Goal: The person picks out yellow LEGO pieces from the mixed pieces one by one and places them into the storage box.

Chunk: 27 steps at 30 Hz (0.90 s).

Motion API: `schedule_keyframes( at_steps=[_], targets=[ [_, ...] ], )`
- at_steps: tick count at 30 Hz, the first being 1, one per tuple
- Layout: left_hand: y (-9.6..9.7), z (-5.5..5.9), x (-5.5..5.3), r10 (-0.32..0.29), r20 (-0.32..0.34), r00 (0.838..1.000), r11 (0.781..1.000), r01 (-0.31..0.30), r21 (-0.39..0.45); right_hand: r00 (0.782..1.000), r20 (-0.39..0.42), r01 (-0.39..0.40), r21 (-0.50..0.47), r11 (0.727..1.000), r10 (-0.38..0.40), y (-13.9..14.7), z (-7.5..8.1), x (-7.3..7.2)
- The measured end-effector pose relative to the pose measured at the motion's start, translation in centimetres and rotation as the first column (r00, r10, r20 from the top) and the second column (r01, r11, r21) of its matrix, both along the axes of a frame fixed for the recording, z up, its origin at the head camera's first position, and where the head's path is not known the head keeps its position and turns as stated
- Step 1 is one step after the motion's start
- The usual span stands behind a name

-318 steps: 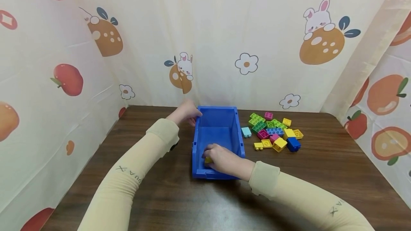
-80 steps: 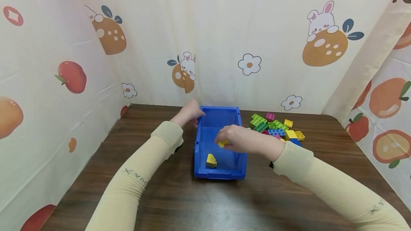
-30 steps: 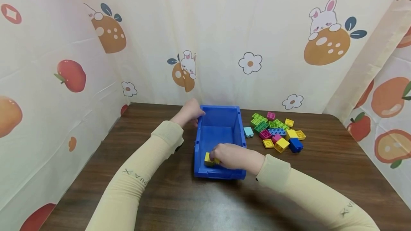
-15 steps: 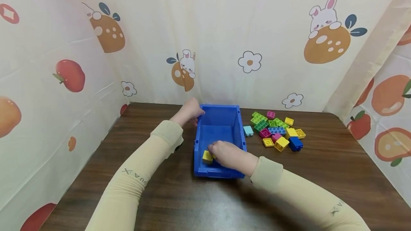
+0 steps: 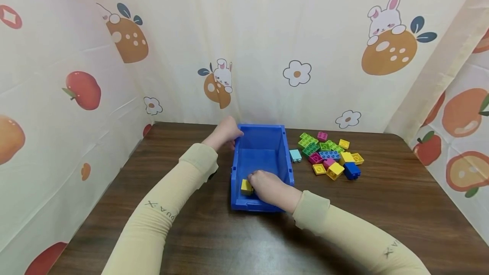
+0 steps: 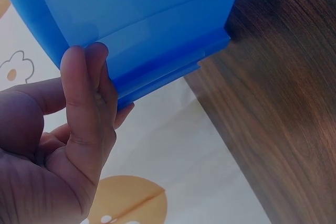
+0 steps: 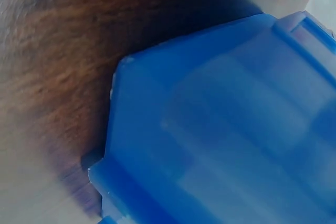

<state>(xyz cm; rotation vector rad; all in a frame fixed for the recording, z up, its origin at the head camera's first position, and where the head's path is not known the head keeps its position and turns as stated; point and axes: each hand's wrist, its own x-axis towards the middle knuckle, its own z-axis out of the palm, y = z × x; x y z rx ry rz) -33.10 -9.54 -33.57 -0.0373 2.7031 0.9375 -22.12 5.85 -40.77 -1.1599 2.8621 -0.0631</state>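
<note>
In the head view, a blue plastic bin [image 5: 260,205] stands on the table. My left hand [image 5: 226,133] grips its far left rim; in the left wrist view, the left fingers [image 6: 84,98] lie against the bin's wall [image 6: 152,19]. My right hand [image 5: 269,186] is low inside the near end, fingers curled and pointing down. Just left of these fingertips lies a yellow toy brick [image 5: 246,187] on the bin floor. The small yellow brick in my right hand is almost wholly hidden. Only the bin's outer side [image 7: 210,114] fills the right wrist view.
Right of the bin, toy bricks lie in a loose pile, among them a dark blue brick [image 5: 351,170], a yellow brick [image 5: 335,171] and a green brick [image 5: 311,149]. A light blue brick [image 5: 295,155] sits close to the bin's right wall. A printed curtain [image 5: 259,46] hangs behind the table.
My right hand has brought a small yellow brick from the pile into the bin and lowered it beside the other yellow brick, which has shifted slightly. My left hand stays on the rim.
</note>
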Motion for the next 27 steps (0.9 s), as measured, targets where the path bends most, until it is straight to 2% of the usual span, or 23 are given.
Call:
schedule_keyframes(
  at_steps=[6, 16, 27],
  targets=[
    [0.0, 0.0, 0.0, 0.0, 0.003, 1.0, 1.0, 0.0, -0.001, 0.999, 0.037, 0.02, 0.008, 1.0, -0.021, -0.1, -0.2, -0.1],
    [-0.1, -0.1, 0.2, -0.009, -0.015, 1.0, 1.0, 0.009, 0.009, 0.999, 0.033, 0.01, 0.023, 1.0, -0.01, -0.1, -0.1, -0.2],
    [-0.1, -0.2, 0.2, -0.015, -0.021, 1.0, 1.0, 0.015, 0.014, 0.998, 0.053, 0.021, 0.051, 0.998, -0.024, 0.1, 1.1, -0.1]
  ],
)
